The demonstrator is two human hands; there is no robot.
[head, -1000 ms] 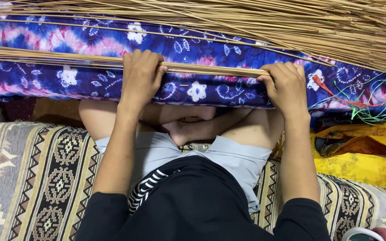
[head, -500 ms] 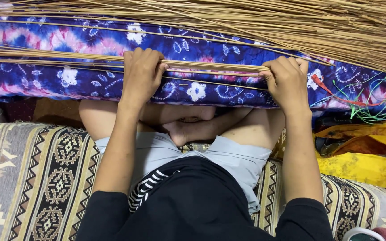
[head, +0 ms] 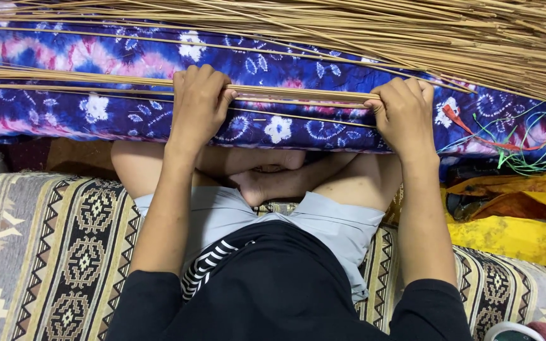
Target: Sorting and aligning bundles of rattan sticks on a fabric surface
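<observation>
The cushion (head: 96,107), blue and purple tie-dye with white flowers, runs across the whole width in front of you and rests over your crossed legs; take it as your landmark. Beyond its far edge lies the big heap of loose reeds (head: 412,38), fanned out mostly along the same left-to-right line. Under you, on the near side of the cushion, is the patterned rug (head: 45,252), and off the cushion's right end sits crumpled yellow cloth (head: 513,233) with a tangle of coloured threads (head: 532,145) just above it.

On top of the cushion, along its middle, lies the thin bundle (head: 298,96) of reeds you are working. Its long axis follows the cushion's length, so it passes sideways through both grips and runs on past your left hand toward the cushion's left end. Your left hand (head: 198,101) is curled closed over the bundle, and your right hand (head: 404,110) is closed over it too, fingers wrapped on the near side. The two hands sit well apart, with a bare stretch of bundle between them. Neither is nearer: both already hold it.
</observation>
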